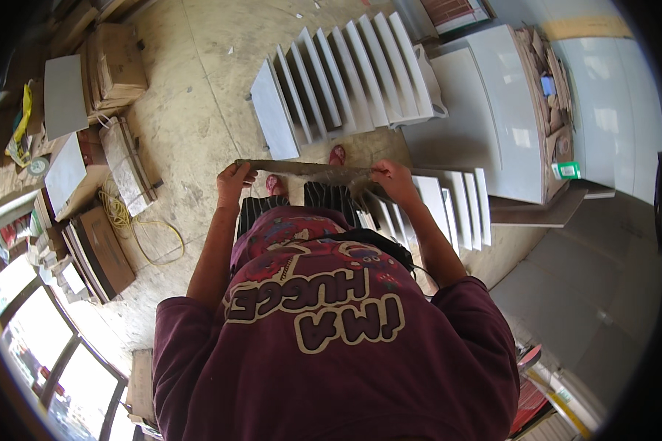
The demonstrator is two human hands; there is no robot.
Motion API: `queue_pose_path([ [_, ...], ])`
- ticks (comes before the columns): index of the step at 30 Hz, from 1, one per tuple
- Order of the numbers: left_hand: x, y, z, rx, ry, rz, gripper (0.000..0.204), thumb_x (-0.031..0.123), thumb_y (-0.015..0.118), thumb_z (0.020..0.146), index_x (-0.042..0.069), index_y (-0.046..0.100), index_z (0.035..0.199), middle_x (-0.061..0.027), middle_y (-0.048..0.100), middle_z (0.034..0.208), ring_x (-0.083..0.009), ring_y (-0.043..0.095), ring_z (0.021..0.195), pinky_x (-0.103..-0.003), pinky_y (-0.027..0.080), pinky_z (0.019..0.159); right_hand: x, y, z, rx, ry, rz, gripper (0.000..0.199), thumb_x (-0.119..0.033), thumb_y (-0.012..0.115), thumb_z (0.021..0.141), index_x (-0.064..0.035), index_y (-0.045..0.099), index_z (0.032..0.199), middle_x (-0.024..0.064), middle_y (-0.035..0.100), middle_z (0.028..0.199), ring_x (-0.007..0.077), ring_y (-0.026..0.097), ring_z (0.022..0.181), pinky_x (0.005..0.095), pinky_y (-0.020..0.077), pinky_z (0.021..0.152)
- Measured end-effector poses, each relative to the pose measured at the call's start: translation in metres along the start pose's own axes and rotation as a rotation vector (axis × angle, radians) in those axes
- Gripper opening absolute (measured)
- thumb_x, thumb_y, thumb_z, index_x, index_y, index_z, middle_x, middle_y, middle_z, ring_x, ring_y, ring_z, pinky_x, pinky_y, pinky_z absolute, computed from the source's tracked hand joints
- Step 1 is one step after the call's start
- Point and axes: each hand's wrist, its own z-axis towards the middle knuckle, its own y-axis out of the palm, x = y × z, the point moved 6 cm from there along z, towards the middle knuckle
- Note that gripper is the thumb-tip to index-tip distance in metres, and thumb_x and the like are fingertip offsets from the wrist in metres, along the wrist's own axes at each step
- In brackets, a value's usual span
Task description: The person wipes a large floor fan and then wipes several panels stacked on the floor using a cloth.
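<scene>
My left hand [235, 178] and my right hand [393, 181] are closed on opposite ends of a grey-brown rag [309, 172]. It is stretched sideways in front of my waist, and its right part hangs lower in uneven folds. Just beyond it stands a row of upright pale grey tiles [346, 81], set apart like slats in a rack. A second row of upright pale tiles [463, 209] stands close beside my right forearm, partly hidden by it.
Large grey panels [485, 110] lie stacked on the right, with a green-and-white packet [566, 170] at their edge. Cardboard boxes [118, 62] and a coiled yellow cord [121, 209] are on the left. Bare concrete floor [198, 95] shows between.
</scene>
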Motion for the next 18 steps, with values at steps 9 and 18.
queue_pose_path([
  [9, 0.001, 0.045, 0.004, 0.168, -0.066, -0.095, 0.019, 0.023, 0.056, 0.085, 0.005, 0.061, 0.089, -0.0056, 0.065, 0.076, -0.0107, 0.059, 0.064, -0.022, 0.044, 0.057, -0.003, -0.051, 0.067, -0.115, -0.094, -0.019, 0.016, -0.008, 0.063, 0.074, -0.0003, 0.060, 0.087, 0.0112, 0.063, 0.080, 0.0173, 0.060, 0.073, 0.0279, 0.0462, 0.067],
  [18, 0.035, 0.088, 0.031, 0.270, -0.047, -0.156, 0.018, 0.021, 0.056, 0.084, 0.004, 0.061, 0.086, -0.0058, 0.064, 0.072, -0.0098, 0.057, 0.059, -0.022, 0.042, 0.054, -0.005, -0.099, 0.132, -0.225, -0.148, -0.068, 0.015, -0.009, 0.063, 0.075, -0.0010, 0.061, 0.087, 0.0101, 0.063, 0.077, 0.0163, 0.060, 0.071, 0.0267, 0.0466, 0.066],
])
